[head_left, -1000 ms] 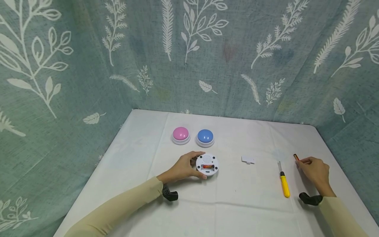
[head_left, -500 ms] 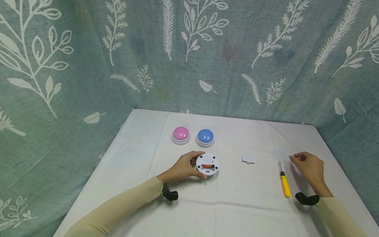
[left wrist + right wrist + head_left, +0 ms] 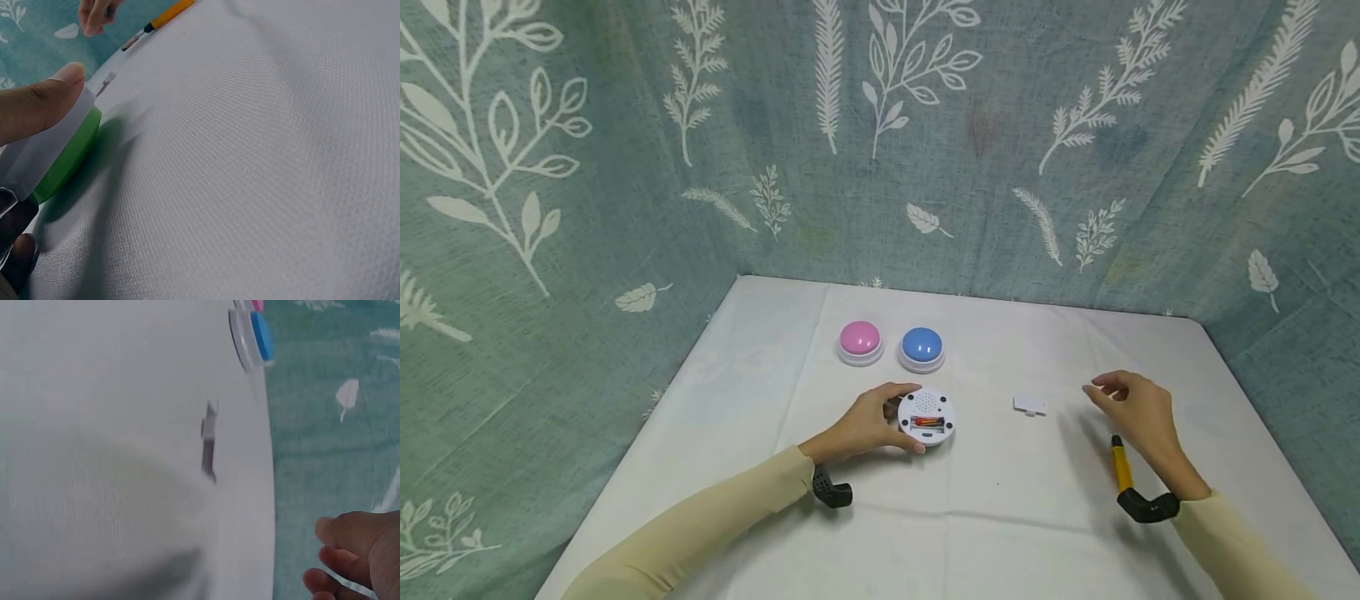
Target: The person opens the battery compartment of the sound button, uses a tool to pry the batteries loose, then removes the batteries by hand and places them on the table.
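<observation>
My left hand grips the sides of a round white push button, turned underside up. Its battery compartment is uncovered, and an orange-red battery shows inside. In the left wrist view, the button's green dome faces down toward the cloth. My right hand is raised over the right side of the table, with thumb and fingers bent toward each other. I cannot tell whether a battery is hidden in its fingers. A small white battery cover lies between the hands.
Behind the left hand stand a pink push button and a blue one. A yellow-handled screwdriver lies below the right hand, partly covered by the arm and wrist camera. A leaf-patterned curtain hangs behind the white-clothed table.
My right hand has moved left across the table, coming over the screwdriver. The battery seen at its fingertips earlier is out of sight now. My left hand keeps holding the white button in place.
</observation>
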Tool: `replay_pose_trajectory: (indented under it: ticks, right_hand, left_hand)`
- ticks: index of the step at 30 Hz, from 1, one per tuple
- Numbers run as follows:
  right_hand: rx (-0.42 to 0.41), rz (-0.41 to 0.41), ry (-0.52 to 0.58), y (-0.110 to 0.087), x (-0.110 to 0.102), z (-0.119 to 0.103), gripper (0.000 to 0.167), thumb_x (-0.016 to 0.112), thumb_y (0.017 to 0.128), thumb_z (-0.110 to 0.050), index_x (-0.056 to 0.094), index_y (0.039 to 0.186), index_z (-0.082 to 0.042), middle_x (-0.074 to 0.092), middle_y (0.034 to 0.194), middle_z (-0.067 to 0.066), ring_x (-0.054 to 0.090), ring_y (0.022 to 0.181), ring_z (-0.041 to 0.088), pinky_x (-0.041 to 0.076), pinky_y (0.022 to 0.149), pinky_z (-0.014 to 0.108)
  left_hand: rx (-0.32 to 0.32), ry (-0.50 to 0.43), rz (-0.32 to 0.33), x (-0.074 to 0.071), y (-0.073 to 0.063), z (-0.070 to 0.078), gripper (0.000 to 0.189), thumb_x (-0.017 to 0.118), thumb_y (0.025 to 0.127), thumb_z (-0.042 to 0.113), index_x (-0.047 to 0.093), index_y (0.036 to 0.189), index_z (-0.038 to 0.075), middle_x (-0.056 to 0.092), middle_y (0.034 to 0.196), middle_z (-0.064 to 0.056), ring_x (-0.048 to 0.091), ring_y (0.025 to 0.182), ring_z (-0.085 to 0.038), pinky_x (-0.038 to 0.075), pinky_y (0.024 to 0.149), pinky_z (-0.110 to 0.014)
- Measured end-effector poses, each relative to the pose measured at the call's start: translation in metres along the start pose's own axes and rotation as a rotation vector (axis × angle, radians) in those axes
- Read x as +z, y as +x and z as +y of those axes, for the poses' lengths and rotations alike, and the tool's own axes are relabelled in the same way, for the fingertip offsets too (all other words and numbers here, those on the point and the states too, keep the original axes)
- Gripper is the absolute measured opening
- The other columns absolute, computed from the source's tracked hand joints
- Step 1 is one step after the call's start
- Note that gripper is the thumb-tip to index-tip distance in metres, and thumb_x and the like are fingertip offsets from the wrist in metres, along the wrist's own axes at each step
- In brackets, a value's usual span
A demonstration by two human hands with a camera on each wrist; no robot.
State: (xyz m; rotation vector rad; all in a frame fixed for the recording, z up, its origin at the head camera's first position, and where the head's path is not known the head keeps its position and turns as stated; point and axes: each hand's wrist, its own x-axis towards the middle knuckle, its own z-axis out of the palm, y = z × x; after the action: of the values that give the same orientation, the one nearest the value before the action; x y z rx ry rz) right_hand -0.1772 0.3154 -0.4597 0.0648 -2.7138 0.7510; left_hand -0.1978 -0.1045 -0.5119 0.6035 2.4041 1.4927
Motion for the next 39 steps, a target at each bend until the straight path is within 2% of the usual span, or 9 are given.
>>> replay_pose_trajectory:
  ticks: [8,17,25,39]
  right_hand:
    - [-0.126,-0.050,0.081,0.000,0.015,-0.028,0.023,0.081,0.091,-0.022,0.078,0.105,-0.004,0.072,0.090,0.007,0.062,0.082,0.026,0.049,0.070,0.040]
    - [-0.183,-0.122,0.143,0.002,0.035,-0.058,0.021,0.082,0.090,-0.021,0.080,0.105,-0.007,0.072,0.092,0.002,0.063,0.085,0.023,0.050,0.075,0.041]
    - [-0.237,-0.191,0.202,-0.002,0.052,-0.087,0.021,0.085,0.087,-0.021,0.080,0.104,-0.010,0.072,0.094,-0.002,0.063,0.086,0.020,0.053,0.078,0.046]
    - [-0.357,-0.314,0.261,-0.008,0.074,-0.121,0.022,0.086,0.086,-0.023,0.081,0.106,-0.015,0.073,0.100,-0.005,0.065,0.089,0.016,0.055,0.081,0.043]
  left_hand:
    - [-0.008,-0.006,0.002,0.000,0.001,0.000,0.095,0.100,0.065,0.032,0.055,0.148,0.021,0.061,0.127,0.004,0.055,0.104,-0.018,0.048,0.092,-0.038]
    - [-0.010,-0.006,-0.002,0.001,0.001,-0.002,0.095,0.100,0.065,0.034,0.055,0.148,0.021,0.061,0.127,0.003,0.057,0.105,-0.019,0.049,0.092,-0.037]
    - [-0.016,0.045,-0.001,0.000,0.002,-0.002,0.099,0.100,0.063,0.040,0.054,0.149,0.024,0.060,0.126,0.006,0.057,0.105,-0.017,0.049,0.091,-0.034]
    - [-0.018,0.016,-0.005,0.001,0.000,-0.001,0.096,0.100,0.066,0.036,0.054,0.149,0.022,0.061,0.127,0.003,0.057,0.105,-0.018,0.049,0.092,-0.038]
